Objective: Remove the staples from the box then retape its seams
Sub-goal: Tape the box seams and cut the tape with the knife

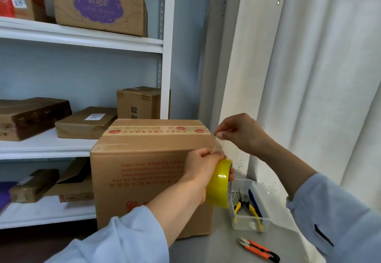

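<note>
A brown cardboard box [144, 172] with red print stands on the grey table in front of me, a printed tape strip running along its top. My left hand [203, 167] grips a yellow tape roll [219, 183] against the box's near right edge. My right hand [237, 133] pinches the free end of clear tape [216, 141] at the box's top right corner. A short stretch of tape runs between the two hands.
A clear plastic tray [262, 224] to the right of the box holds yellow-handled pliers [250, 208] and a dark tool. Orange snips [258, 249] lie on the table near me. White shelving [82, 42] with several boxes stands behind; a white curtain [309, 67] hangs right.
</note>
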{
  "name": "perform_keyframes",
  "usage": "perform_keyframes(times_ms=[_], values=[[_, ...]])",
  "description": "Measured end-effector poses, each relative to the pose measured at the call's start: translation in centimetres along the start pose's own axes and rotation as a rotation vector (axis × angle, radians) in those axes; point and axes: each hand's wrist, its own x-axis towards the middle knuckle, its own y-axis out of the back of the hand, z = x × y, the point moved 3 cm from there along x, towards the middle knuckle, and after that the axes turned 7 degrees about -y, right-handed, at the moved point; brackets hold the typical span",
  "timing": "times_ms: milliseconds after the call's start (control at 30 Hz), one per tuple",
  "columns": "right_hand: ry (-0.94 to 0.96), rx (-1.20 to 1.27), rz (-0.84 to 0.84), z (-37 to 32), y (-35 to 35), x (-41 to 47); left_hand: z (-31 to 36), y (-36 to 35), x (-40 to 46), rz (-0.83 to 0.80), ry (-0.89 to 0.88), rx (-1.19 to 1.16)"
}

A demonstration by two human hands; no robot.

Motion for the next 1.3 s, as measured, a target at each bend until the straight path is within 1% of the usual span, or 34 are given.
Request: perform_keyframes(times_ms=[233,433,567,733,867,1100,1300], values=[[-0.019,-0.003,-0.146,0.6,-0.7,2.5,-0.4,0.0,1.5,0.075,0.027,-0.046],[0.031,-0.052,-0.256,1.0,-1.2,4.1,-1.3,0.0,2.7,0.178,-0.016,0.008],[0.064,-0.018,-0.251,1.5,-1.6,4.1,-1.6,0.2,2.6,0.197,-0.027,0.039],[0.035,0.132,-0.240,1.7,-2.1,3.6,-1.0,2.0,2.1,0.197,-0.063,0.127],[0.035,0.145,-0.238,1.2,-2.4,3.4,-0.6,2.2,1.5,0.197,-0.067,0.135],[0.058,0.056,-0.314,1.0,-1.2,3.8,-0.8,0.2,1.7,0.200,0.007,0.059],[0.090,-0.018,-0.310,1.8,-1.9,4.4,-1.8,0.1,2.0,0.237,0.019,0.044]])
